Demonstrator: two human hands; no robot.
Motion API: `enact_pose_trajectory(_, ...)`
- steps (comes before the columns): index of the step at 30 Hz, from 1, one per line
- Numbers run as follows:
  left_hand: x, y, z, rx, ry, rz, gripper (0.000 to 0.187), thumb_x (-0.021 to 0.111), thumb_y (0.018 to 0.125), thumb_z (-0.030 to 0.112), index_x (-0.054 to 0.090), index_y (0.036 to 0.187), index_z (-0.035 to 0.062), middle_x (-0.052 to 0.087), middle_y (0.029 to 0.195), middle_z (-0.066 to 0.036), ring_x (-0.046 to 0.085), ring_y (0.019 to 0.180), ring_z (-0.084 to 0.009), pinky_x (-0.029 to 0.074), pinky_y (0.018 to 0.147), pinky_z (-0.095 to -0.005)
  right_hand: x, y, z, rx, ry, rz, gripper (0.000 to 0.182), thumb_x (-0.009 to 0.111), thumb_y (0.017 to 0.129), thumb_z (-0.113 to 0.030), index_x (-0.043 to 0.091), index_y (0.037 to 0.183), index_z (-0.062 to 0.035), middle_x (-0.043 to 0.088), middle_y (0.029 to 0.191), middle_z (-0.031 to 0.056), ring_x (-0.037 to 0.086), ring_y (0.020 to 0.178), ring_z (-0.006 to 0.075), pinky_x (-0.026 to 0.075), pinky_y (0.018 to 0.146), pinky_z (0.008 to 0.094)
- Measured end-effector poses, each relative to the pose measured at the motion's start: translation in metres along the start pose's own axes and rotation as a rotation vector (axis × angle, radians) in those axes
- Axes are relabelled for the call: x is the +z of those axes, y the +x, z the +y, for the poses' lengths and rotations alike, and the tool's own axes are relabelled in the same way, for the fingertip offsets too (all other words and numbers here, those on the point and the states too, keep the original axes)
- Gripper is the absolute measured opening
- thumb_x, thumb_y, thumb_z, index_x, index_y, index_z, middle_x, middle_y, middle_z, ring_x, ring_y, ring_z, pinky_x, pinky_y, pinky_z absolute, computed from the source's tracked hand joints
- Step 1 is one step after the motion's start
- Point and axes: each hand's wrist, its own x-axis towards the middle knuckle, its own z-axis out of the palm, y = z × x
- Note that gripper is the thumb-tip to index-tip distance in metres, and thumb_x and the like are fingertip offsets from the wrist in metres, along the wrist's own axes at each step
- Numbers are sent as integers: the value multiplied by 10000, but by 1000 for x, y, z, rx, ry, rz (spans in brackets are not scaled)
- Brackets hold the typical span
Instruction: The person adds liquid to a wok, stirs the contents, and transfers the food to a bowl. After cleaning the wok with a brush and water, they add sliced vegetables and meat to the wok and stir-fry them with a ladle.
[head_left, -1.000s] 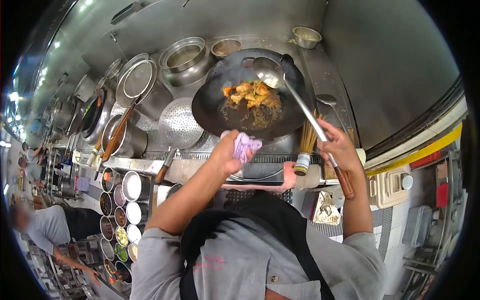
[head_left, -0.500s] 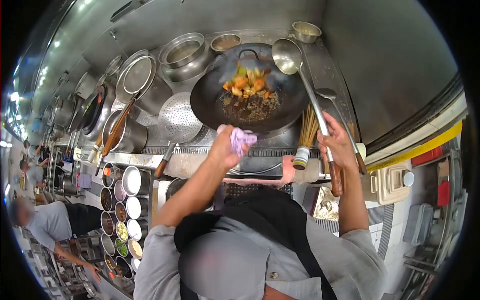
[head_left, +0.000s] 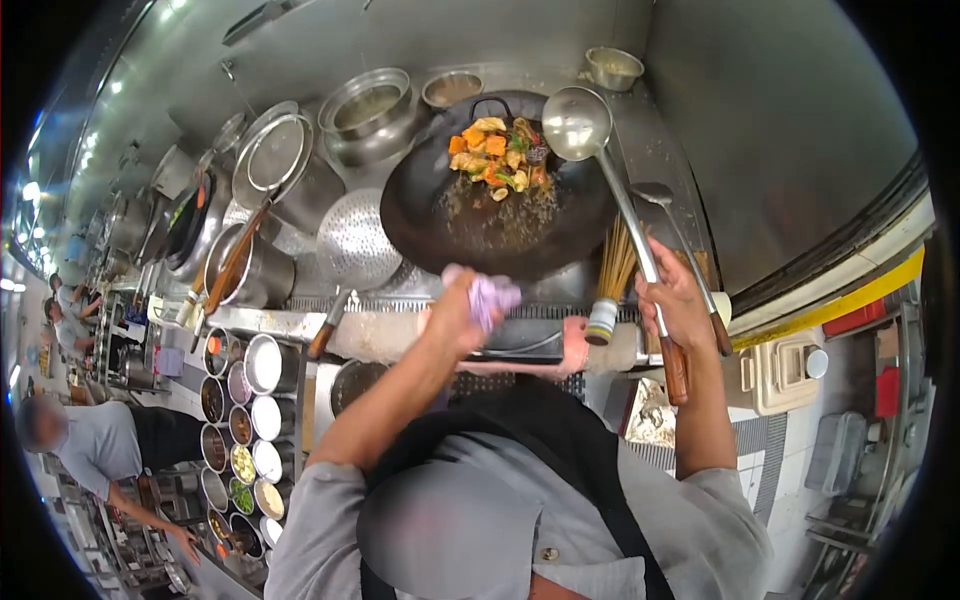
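Observation:
A dark wok (head_left: 420, 215) sits on the stove in front of me. Chunks of stir-fried food (head_left: 500, 155), orange, green and brown, lie toward its far side, with oily residue nearer me. My left hand (head_left: 458, 315) is closed on a light purple cloth (head_left: 492, 297) at the wok's near rim; whether a handle lies under the cloth is hidden. In my right hand (head_left: 675, 300) is a long steel ladle (head_left: 630, 205) with a wooden grip, its bowl raised over the wok's right edge. Just left of that hand rests a bamboo brush (head_left: 612, 275).
Left of the wok are a perforated skimmer (head_left: 360, 240), a lidded pot (head_left: 365, 115) and a tall pot (head_left: 265, 270) with utensils. A spatula (head_left: 685, 240) lies at right. Ingredient containers (head_left: 265, 365) stand lower left. Another person (head_left: 110, 440) reaches over a counter at far left.
The food was tossed up and blurred in the wok; now it has settled toward the far side. My left hand with the cloth has come slightly nearer me, and the ladle has shifted slightly.

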Motion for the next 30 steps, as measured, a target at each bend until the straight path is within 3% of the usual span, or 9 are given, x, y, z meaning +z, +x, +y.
enact_pose_trajectory(3, 1, 21, 43, -171, -111, -109, 344, 359, 1039, 351, 511, 1043, 43, 647, 953, -165, 653, 750, -298, 477, 419, -249, 1, 0, 1, 16, -20, 29, 724, 512, 815, 59, 289, 1502, 3, 529, 839, 47, 510, 547, 94, 446, 393, 255)
enact_pose_trajectory(7, 6, 12, 48, 8, -50, -20, 279, 394, 1029, 296, 508, 1000, 44, 624, 860, -139, 649, 702, -281, 447, 400, -244, -1, 9, 11, 51, -102, 26, 707, 518, 832, 44, 299, 1502, -3, 519, 808, 36, 501, 548, 84, 441, 389, 244)
enact_pose_trajectory(10, -6, 17, 46, 30, 15, -84, 293, 410, 1005, 290, 519, 1015, 18, 611, 925, -196, 640, 735, -323, 439, 405, -245, -3, 16, 29, 35, -214, 63, 704, 527, 848, 22, 291, 1511, -4, 508, 721, 17, 481, 512, 79, 425, 379, 246)
enact_pose_trajectory(11, -9, 15, 42, 10, 33, -34, 134, 441, 987, 219, 444, 1021, 89, 650, 865, -170, 687, 666, -304, 465, 396, -277, -2, 18, 36, 21, -262, 83, 705, 532, 851, 17, 289, 1512, -5, 506, 702, 15, 474, 499, 80, 419, 378, 249)
enact_pose_trajectory(16, -5, -40, 1, 452, 446, -41, 281, 469, 836, 33, 355, 1090, 73, 644, 809, -214, 658, 535, -273, 493, 395, -332, 31, 16, 51, -48, -299, 214, 674, 550, 850, -18, 343, 1490, 28, 551, 664, 20, 534, 505, 111, 438, 423, 266)
enact_pose_trajectory(18, -16, -31, -10, 613, 519, -20, 325, 475, 816, 22, 356, 1115, 67, 635, 729, -189, 643, 502, -255, 487, 389, -326, 57, 14, 41, 86, -126, 177, 687, 542, 869, 2, 307, 1514, -8, 531, 714, 10, 525, 551, 106, 444, 430, 279)
enact_pose_trajectory(21, -7, -39, 27, 401, 573, -1, 334, 480, 807, 25, 384, 1126, 53, 613, 655, -146, 609, 468, -226, 478, 392, -312, 78, 23, 35, 78, 146, 58, 659, 526, 885, 29, 304, 1503, -29, 520, 789, 32, 498, 575, 100, 424, 425, 276)
enact_pose_trajectory(24, -25, -22, 55, 219, 417, -90, 123, 507, 849, 77, 545, 945, 10, 628, 664, -120, 606, 483, -214, 453, 385, -299, 66, 38, 29, 197, 376, -50, 636, 537, 888, 31, 314, 1482, -22, 534, 805, 60, 503, 590, 105, 414, 442, 266)
enact_pose_trajectory(30, -60, -29, 35, 94, 223, 17, 270, 486, 963, 250, 574, 937, -4, 673, 836, -168, 668, 630, -255, 463, 415, -299, 47, 53, 50, 348, 633, -163, 607, 543, 908, 21, 304, 1466, 4, 562, 910, 148, 482, 598, 91, 394, 404, 219)
